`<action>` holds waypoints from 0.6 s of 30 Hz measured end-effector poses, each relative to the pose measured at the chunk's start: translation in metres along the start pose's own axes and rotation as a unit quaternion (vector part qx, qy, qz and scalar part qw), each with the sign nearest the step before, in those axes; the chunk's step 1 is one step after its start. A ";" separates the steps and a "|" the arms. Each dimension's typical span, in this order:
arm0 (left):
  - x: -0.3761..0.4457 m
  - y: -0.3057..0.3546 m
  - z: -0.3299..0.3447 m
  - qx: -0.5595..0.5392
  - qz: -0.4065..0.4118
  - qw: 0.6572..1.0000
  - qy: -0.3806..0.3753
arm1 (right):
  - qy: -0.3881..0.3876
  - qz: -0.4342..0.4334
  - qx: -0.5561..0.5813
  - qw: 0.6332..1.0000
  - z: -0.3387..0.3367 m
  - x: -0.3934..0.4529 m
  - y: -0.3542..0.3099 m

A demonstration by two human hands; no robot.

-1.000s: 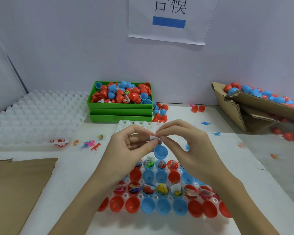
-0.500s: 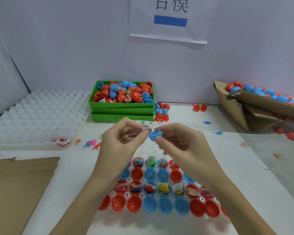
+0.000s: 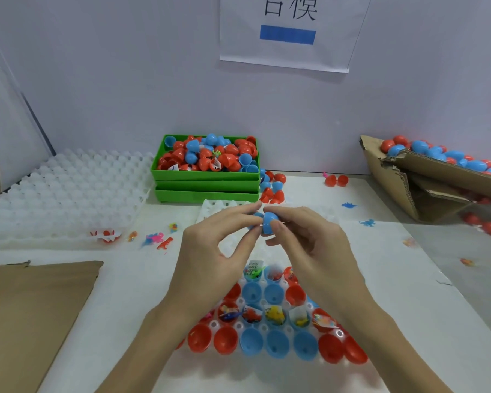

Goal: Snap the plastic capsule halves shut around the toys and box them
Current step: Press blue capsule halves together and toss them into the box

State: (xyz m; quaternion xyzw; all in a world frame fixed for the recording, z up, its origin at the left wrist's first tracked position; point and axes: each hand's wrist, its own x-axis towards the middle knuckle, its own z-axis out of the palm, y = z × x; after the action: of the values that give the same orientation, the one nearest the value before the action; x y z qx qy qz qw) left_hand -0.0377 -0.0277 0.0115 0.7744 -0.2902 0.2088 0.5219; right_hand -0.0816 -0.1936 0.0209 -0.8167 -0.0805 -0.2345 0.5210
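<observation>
- Fingertips (image 3: 257,222) of both hands pinched on one blue capsule (image 3: 268,222), left hand (image 3: 210,251) on the mostly hidden half, right hand (image 3: 306,245) wrapped round the nearer, rounded half; held in the air above the far end of the white cell tray (image 3: 335,333).
- Far off to the right of the fingers: torn cardboard box (image 3: 391,177) heaped with shut red and blue capsules (image 3: 437,154); judged the drop-off once this one clicks.
- Beyond the fingers, against the wall: stacked green bins (image 3: 204,191) full of loose halves; to the left, empty white trays (image 3: 68,188).
- Directly below the fingers: rows of open halves (image 3: 275,347) seated in the tray, several loaded with small toys (image 3: 275,314) and paper slips, waiting their turn.
- Small loose toy figures (image 3: 159,239) scattered left of the fingers, a few more to the right.
- For a clean snap, by judgement: keep rims square to each other, press straight along the capsule's axis, thumbs opposing forefingers, no twisting.
- Seam largely hidden by fingertips; cannot tell whether fully seated, nor whether toy or slip sits clear of the rim. Worth checking for a pinched slip before the final squeeze.
- Grip kept off the seam line, so no skin caught and the click felt all round.
</observation>
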 end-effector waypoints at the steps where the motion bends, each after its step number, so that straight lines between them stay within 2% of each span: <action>1: 0.000 0.000 0.001 -0.010 -0.009 1.000 0.007 | 0.002 0.003 0.010 1.000 0.001 0.000 0.001; 5: 0.001 -0.003 -0.001 -0.114 -0.091 0.989 0.024 | -0.003 0.000 0.032 0.999 0.005 -0.001 0.004; 7: 0.001 -0.003 -0.002 -0.130 -0.102 0.986 0.031 | -0.002 -0.006 0.037 0.999 0.007 -0.002 0.005; 9: 0.001 -0.001 -0.003 -0.089 -0.071 0.993 0.022 | 0.018 -0.007 0.053 0.998 0.009 -0.003 0.005; 11: 0.002 0.001 -0.003 -0.004 0.000 1.000 0.005 | 0.037 -0.004 0.079 0.996 0.009 -0.003 0.005; 13: 0.002 0.000 -0.002 0.032 0.041 0.999 -0.003 | 0.042 0.007 0.117 0.992 0.008 -0.002 0.003; 15: 0.002 -0.002 -0.002 0.000 0.021 1.000 0.003 | 0.039 0.018 0.144 0.989 0.007 -0.002 0.003; 18: 0.001 -0.001 -0.002 -0.097 -0.055 0.994 0.003 | 0.027 0.024 0.144 0.989 0.006 -0.001 0.003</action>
State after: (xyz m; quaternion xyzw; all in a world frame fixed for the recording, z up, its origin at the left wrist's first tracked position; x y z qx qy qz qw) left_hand -0.0362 -0.0259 0.0127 0.7342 -0.2647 0.1534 0.6062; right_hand -0.0797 -0.1890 0.0157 -0.7283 -0.0797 -0.2300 0.6406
